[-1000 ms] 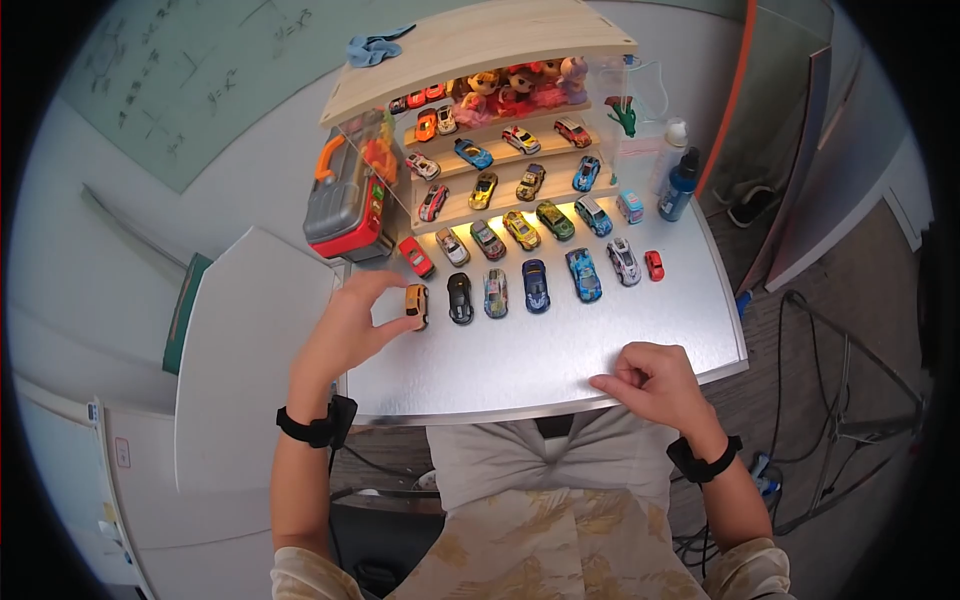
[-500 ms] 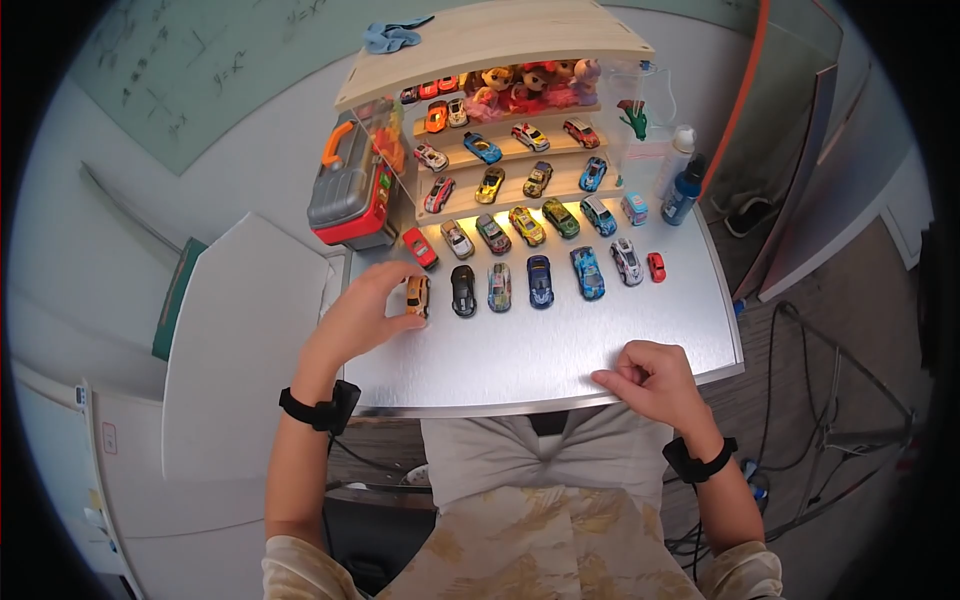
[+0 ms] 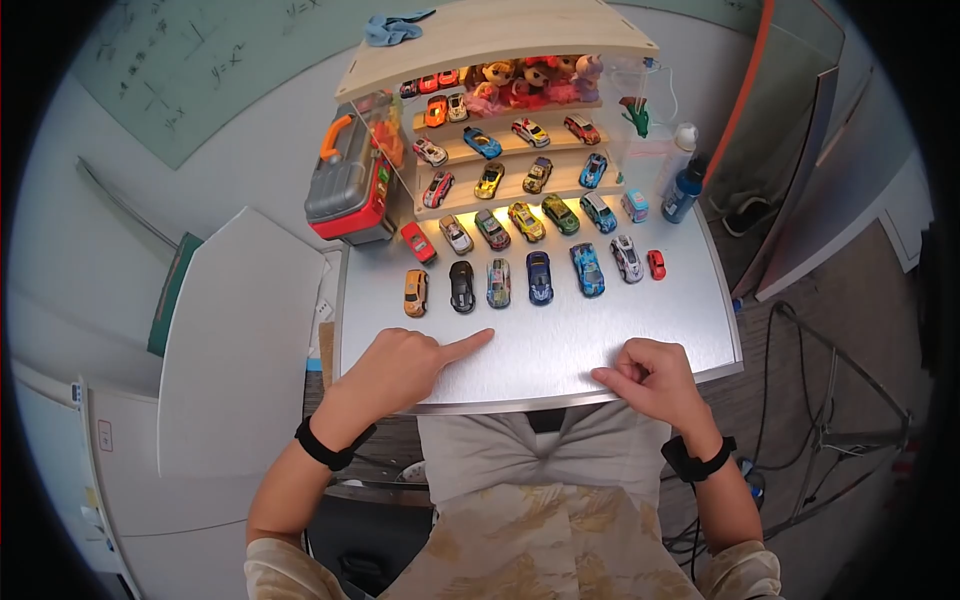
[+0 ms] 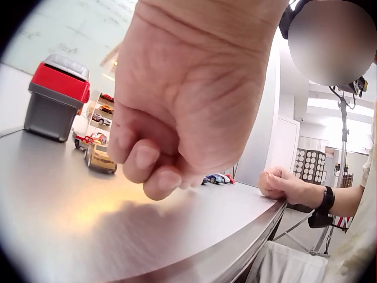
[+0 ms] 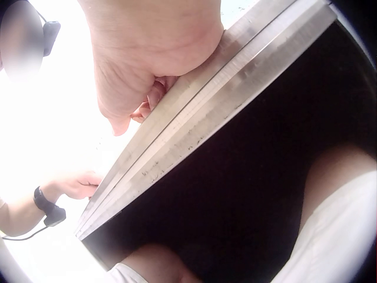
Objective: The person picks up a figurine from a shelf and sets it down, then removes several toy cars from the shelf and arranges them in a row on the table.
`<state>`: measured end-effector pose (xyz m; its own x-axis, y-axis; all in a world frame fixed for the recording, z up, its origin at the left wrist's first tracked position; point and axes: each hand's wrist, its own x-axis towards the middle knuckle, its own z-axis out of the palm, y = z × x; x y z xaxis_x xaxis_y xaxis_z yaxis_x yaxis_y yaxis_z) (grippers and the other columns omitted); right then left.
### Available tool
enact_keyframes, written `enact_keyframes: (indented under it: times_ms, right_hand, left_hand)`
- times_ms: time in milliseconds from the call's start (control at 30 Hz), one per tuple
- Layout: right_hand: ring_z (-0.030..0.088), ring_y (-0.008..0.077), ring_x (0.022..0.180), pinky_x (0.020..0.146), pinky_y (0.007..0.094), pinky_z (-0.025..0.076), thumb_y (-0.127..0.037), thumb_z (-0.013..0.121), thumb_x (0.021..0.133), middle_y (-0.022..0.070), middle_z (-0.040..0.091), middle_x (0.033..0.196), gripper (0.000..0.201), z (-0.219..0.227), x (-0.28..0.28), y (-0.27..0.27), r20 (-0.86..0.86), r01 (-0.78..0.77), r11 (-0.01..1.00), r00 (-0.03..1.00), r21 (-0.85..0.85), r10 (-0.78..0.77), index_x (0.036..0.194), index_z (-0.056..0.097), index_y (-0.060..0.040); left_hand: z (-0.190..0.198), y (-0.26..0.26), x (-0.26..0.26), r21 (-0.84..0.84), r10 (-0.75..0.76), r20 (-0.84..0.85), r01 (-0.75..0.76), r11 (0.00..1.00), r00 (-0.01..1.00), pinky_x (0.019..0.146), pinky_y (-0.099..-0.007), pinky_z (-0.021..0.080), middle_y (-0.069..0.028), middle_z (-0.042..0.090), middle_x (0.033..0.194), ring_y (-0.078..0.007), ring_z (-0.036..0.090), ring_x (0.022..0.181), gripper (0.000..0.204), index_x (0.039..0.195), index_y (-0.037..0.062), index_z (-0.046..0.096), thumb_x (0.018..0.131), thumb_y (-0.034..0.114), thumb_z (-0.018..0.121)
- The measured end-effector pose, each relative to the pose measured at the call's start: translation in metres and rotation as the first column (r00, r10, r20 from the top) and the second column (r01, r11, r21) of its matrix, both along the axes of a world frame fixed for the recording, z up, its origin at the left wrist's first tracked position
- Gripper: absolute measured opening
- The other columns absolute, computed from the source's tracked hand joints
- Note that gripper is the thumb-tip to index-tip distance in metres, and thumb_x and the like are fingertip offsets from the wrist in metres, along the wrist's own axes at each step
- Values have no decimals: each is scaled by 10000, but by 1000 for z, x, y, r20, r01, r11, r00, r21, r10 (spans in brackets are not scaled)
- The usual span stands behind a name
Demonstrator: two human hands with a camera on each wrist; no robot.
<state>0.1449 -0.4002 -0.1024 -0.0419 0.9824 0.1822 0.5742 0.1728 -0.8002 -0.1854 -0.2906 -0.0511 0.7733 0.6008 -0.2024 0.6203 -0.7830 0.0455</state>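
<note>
My left hand [image 3: 398, 366] hovers over the front left of the metal tabletop [image 3: 540, 355], its index finger stretched towards the right. Its other fingers curl under, holding nothing, as the left wrist view shows. Beyond that hand stands a yellow-orange toy car [image 3: 416, 293], at the left end of the front row. A black toy car [image 3: 461, 287], a multicoloured toy car [image 3: 499, 283] and a dark blue toy car [image 3: 540, 278] follow to its right. My right hand [image 3: 655, 380] rests at the front edge with fingers loosely curled, holding nothing.
Behind the front row, more toy cars stand in a second row and on a lit wooden shelf [image 3: 520, 205] with dolls on top. A grey and red toolbox [image 3: 350, 190] is at the left, a blue bottle [image 3: 683, 190] at the right.
My left hand has let go of the yellow-orange car and drawn back to the front and right, its index finger now extended. The car stays on the tabletop. The right hand keeps still.
</note>
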Motion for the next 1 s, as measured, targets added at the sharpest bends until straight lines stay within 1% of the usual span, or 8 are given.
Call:
enact_keyframes:
  times_ms: [167,267,433,500,600,700,833,1000]
  right_hand:
    - [454,125,495,483,278,384,-251,873,837,28,511,564,425,1,-1,0,14,1,1000,1000,-6,-1,644,552,-49]
    - [459,126,496,485,279,386,-254,872,837,29,511,568,422,-3,1,-1,6,-3,1000,1000,10,3,646,557,-48]
    - [459,126,497,486,282,386,-251,869,840,29,508,570,427,1,-1,-2,2,15,1000,1000,-10,-15,638,550,-52]
    - [459,126,496,485,283,386,-249,869,839,29,509,568,425,1,-1,-1,2,11,1000,1000,-15,-11,638,551,-53]
    - [460,128,495,484,286,386,-247,871,836,30,511,564,423,-1,1,-1,10,7,1000,1000,-10,-7,638,552,-52]
    - [459,130,494,484,286,386,-243,873,834,32,513,562,429,-2,-1,0,18,10,1000,1000,3,-10,634,546,-50]
    - [462,131,495,486,284,388,-240,872,834,35,517,562,440,-2,-2,0,20,15,1000,1000,-12,-15,628,533,-49]
    - [465,130,497,487,283,390,-248,873,834,36,518,563,437,-2,-2,-1,20,14,1000,1000,-13,-14,634,540,-49]
  left_hand:
    - [2,2,2,4,3,-42,-2,1000,999,563,-413,503,-94,606,625,-281,623,559,668,1500,315,551,887,50,565]
    - [2,4,2,26,20,210,-26,999,977,579,-357,510,-81,642,664,-229,660,607,514,1421,244,631,931,88,646]
    - [10,13,-32,-239,522,651,-504,830,551,610,-266,482,-2,670,728,-61,596,676,201,1100,53,737,912,101,791]
    - [-7,27,-67,-290,532,783,-568,770,322,578,-267,452,-3,671,715,-51,552,642,140,982,16,728,967,155,742]
    - [5,30,-102,-191,730,598,-827,529,329,540,-278,413,-10,631,640,-61,511,578,251,926,-7,715,1013,227,686]
    - [3,15,-93,-137,656,637,-778,613,405,519,-292,389,-45,569,565,-65,469,532,321,986,-2,745,1038,297,642]
    - [-3,-24,-34,-9,349,436,-384,923,829,521,-375,441,-136,556,549,-274,555,470,390,1357,71,663,1041,294,612]
    - [-17,-35,10,-31,215,258,-214,976,942,540,-445,482,-137,611,579,-365,629,548,481,1459,99,568,1047,346,578]
